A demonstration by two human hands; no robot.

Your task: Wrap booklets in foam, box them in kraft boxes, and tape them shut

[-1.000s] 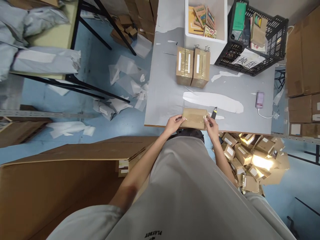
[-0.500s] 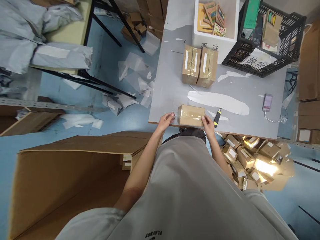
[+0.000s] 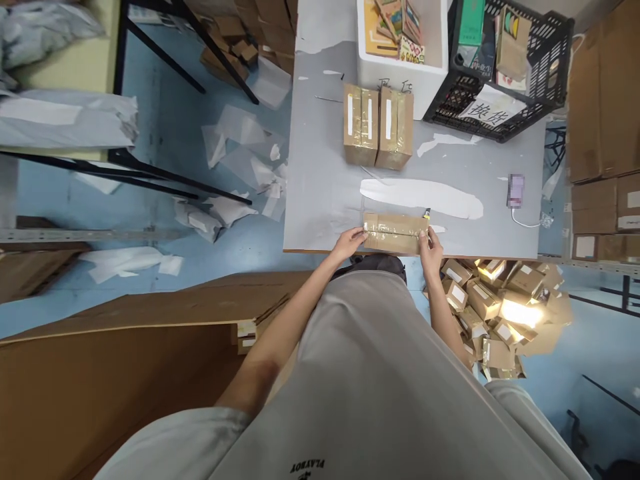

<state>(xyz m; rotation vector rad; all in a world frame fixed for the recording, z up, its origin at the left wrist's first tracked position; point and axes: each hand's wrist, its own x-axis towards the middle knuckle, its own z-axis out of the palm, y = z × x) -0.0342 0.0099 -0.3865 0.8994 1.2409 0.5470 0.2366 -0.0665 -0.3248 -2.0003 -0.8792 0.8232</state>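
A small brown cardboard box [image 3: 395, 233] wrapped in clear tape lies at the near edge of the grey table [image 3: 325, 173]. My left hand [image 3: 349, 241] grips its left end and my right hand [image 3: 431, 244] grips its right end, fingers curled on it. A box cutter [image 3: 428, 213] with a yellow tip shows just behind the box's right end. Two taped boxes [image 3: 377, 125] with white strips stand side by side farther back on the table.
A white tub [image 3: 430, 63] of coloured packets and a black crate [image 3: 550, 60] sit at the table's far side. A phone [image 3: 515, 190] on a cable lies at the right. Several small labelled boxes [image 3: 490, 300] are piled on the floor right; a large open carton [image 3: 115, 360] is at left.
The box has been turned in my hands and now lies longer across the table edge, hiding most of the box cutter. Both hands stayed on its ends.
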